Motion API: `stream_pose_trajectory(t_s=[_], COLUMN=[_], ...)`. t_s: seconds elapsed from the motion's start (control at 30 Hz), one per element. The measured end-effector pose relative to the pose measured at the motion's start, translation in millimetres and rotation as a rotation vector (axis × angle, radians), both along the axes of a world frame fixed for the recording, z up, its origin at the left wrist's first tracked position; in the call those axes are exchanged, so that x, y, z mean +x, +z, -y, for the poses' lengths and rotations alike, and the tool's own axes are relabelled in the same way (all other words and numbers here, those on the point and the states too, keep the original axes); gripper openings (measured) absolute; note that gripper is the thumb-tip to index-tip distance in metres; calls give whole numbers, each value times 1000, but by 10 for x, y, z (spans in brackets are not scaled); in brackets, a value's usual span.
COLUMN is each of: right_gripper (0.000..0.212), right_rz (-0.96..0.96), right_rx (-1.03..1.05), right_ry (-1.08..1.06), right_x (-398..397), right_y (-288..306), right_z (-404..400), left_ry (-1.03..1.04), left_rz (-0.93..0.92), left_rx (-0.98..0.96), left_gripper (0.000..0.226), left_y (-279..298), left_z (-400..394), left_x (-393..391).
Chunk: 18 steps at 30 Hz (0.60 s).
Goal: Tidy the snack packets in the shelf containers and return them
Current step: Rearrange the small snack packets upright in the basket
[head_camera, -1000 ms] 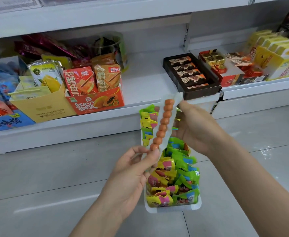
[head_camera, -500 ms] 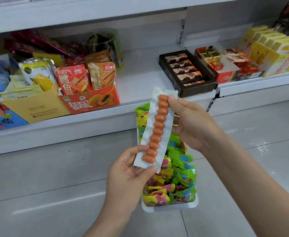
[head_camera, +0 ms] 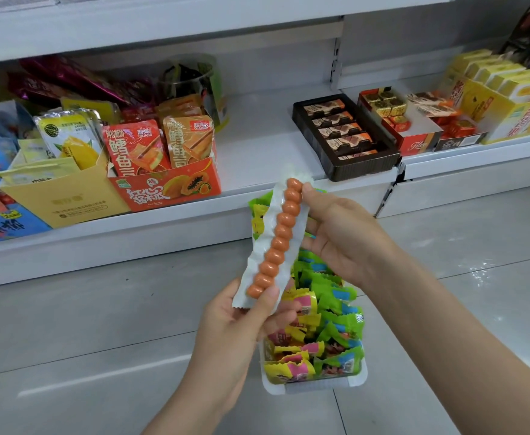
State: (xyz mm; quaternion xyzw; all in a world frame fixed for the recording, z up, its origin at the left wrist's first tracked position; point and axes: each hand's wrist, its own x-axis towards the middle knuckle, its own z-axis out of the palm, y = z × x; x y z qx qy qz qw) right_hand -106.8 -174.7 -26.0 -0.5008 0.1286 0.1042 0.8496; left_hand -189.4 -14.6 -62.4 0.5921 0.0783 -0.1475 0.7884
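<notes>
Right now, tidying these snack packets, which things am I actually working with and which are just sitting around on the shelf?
In use:
- long clear packet of orange balls, pinched by the left hand and the right hand
- white tray of green and yellow packets

Just sitting on the shelf:
- orange papaya box
- yellow carton
- dark chocolate tray
- yellow boxes

The red-orange cardboard display box with a papaya picture point(head_camera: 166, 188) bears large white Chinese characters. The red snack packet point(head_camera: 133, 149) and orange snack packet point(head_camera: 188, 139) standing in it read "QILIANG". The red chocolate box point(head_camera: 416, 144) shows script "Tiler", partly unclear.
</notes>
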Motion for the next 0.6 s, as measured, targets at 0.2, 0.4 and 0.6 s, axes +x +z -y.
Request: stream_pose_trajectory(t_s=[0.2, 0.4, 0.6], right_gripper=[33, 22, 14], right_rz=[25, 153, 330], right_rx=[-248, -196, -643], right_ry=[1, -29, 73], right_x=[-4, 48, 48], right_y=[65, 111, 173], right_z=[-13, 170, 330], left_ry=[48, -71, 168], left_rz=[393, 218, 287], left_rx=[486, 77, 238], left_gripper=[53, 78, 51], left_y=[-76, -78, -59], left_z=[-180, -279, -271], left_x=[132, 147, 350])
